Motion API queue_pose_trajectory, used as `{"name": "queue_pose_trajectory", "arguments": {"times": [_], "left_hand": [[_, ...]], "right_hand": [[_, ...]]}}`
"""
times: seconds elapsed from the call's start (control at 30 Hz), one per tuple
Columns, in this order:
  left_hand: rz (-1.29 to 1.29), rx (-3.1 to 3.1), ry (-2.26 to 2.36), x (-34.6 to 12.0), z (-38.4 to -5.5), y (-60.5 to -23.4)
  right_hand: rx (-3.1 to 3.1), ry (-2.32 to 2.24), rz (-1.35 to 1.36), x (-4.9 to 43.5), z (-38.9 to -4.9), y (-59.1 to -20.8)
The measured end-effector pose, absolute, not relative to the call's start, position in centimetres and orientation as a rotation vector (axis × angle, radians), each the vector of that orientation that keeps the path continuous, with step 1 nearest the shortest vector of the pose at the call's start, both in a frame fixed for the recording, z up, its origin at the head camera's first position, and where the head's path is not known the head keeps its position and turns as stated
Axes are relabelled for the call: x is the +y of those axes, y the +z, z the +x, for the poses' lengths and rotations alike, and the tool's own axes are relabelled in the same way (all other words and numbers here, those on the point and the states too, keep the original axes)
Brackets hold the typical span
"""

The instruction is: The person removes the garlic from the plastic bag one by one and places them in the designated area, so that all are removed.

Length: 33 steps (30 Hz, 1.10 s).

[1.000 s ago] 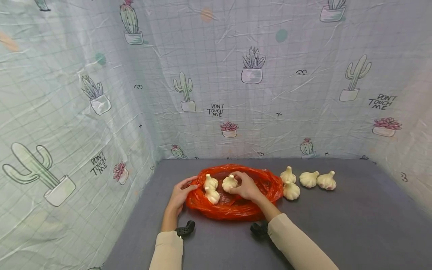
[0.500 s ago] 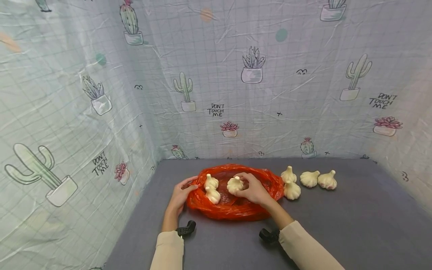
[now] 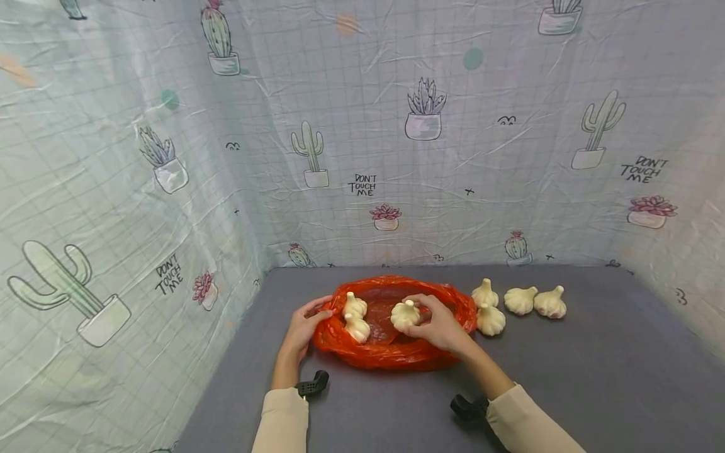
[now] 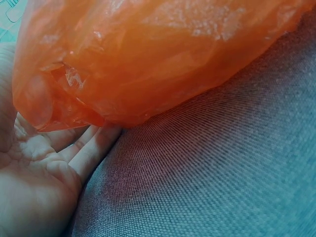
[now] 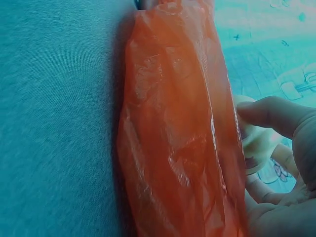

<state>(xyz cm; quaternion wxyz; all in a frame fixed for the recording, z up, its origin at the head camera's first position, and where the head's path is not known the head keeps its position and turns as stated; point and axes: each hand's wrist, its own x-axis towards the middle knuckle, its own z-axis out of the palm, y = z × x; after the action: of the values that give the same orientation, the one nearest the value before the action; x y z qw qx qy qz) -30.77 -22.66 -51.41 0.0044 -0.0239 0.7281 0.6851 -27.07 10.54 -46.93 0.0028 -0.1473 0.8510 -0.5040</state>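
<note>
Garlic bulbs point(image 3: 491, 320) beside red bag point(image 3: 391, 358)

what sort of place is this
Possibly a makeshift booth for recording handiwork: cactus-print sheeting hangs behind and beside a grey work surface, and a black device sits at each wrist.

A red plastic bag point(image 3: 387, 360) is gaping, two pale garlic bulbs point(image 3: 355, 306) sitting inside, a third bulb point(image 3: 404, 316) being held stem-up at its mouth, four more bulbs point(image 3: 518, 301) lying at right
</note>
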Motion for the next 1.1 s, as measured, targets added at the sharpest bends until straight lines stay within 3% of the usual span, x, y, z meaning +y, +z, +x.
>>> {"name": "queue_pose_trajectory", "arguments": {"times": [0.73, 1.1], "left_hand": [[-0.071, 2.292, 2.145, -22.7, -30.9, -51.6], [-0.071, 2.293, 2.144, -22.7, -30.8, -51.5]], "right_hand": [[2.617, -1.670, -0.594, 14.9, -25.4, -46.2], [2.668, -1.613, -0.531, 17.2, -24.7, -45.0]]}}
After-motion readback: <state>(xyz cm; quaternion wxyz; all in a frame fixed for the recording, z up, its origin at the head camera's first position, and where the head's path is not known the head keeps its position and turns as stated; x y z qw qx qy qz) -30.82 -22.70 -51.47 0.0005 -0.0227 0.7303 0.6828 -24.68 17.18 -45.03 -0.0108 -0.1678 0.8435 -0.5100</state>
